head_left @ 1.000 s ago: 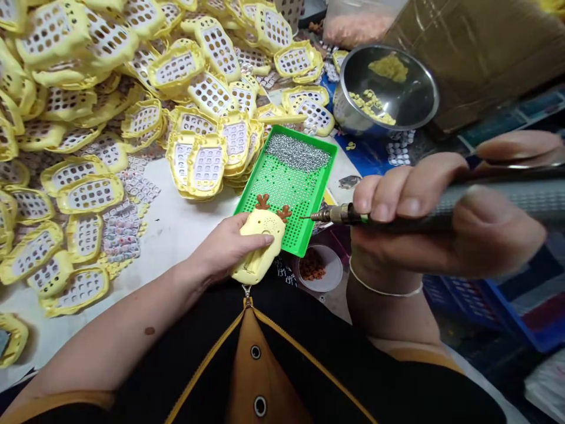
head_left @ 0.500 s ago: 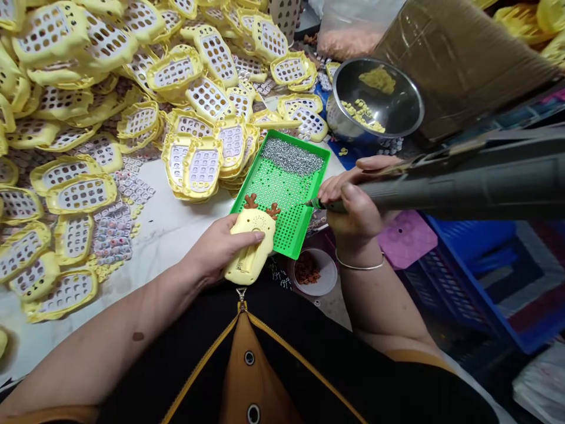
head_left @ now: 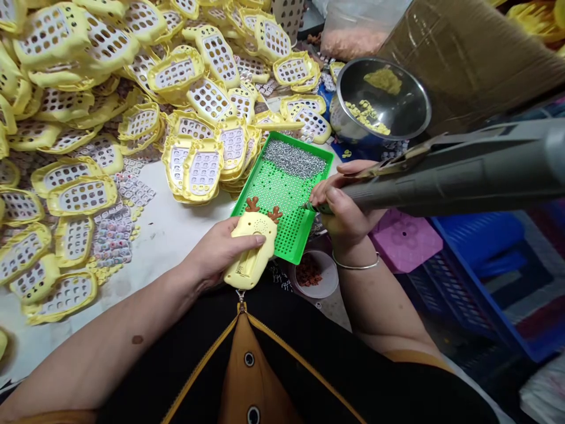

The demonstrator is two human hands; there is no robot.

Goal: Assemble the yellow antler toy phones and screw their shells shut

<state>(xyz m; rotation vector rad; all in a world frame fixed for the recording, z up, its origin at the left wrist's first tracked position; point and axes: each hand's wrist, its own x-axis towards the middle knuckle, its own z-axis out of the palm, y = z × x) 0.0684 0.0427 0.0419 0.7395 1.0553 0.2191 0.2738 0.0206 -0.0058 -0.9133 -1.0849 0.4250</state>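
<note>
My left hand grips a yellow toy phone with brown antlers, its back with screw holes and a battery recess turned up. The thumb lies across the case. In my right hand is a dark electric screwdriver, held nearly level, its tip pointing left over a green perforated tray. Small silver screws are heaped at the tray's far end. The phone's antlers overlap the tray's near left edge. Whether a screw sits on the driver's tip is too small to tell.
Yellow phone front shells are stacked left of the tray, with a large pile behind. A steel bowl with yellow pieces stands at the back right. A round tub holds brown parts. Blue crates and a cardboard box are at right.
My right hand and the screwdriver have shifted slightly left, and the driver's rear end has swung nearer the camera. The left hand still holds the toy phone in almost the same place.
</note>
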